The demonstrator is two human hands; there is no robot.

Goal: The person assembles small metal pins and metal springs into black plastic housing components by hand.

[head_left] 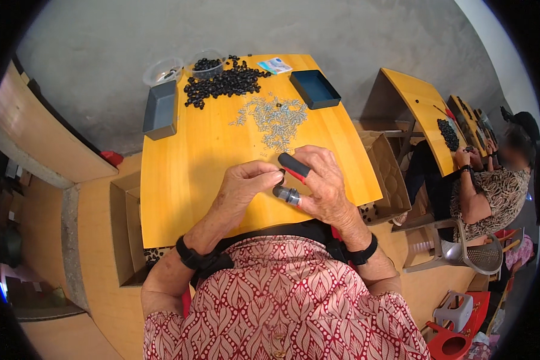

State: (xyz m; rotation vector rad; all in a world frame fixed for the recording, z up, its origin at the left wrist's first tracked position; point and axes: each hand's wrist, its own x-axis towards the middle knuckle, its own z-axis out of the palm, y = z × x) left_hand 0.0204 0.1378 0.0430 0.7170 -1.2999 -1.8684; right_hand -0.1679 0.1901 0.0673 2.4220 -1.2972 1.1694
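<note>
Shirt (282,300) nearest; left fingers (269,176) pinch a black piece (281,174), right fingers (294,166) parted beside it. Probably mid-assembly; next move calls for careful alignment.

A short-sleeved shirt (270,300) in red and cream, covered with pointed leaf shapes and dotted lines, fills the lower middle of the frame, with small buttons (279,337) near the bottom edge. Black straps circle the left wrist (192,255) and right wrist (365,252). The right hand (322,180) wears a dark grey, red-edged index-finger sleeve (294,166) and a banded grey thumb sleeve (289,195).
</note>
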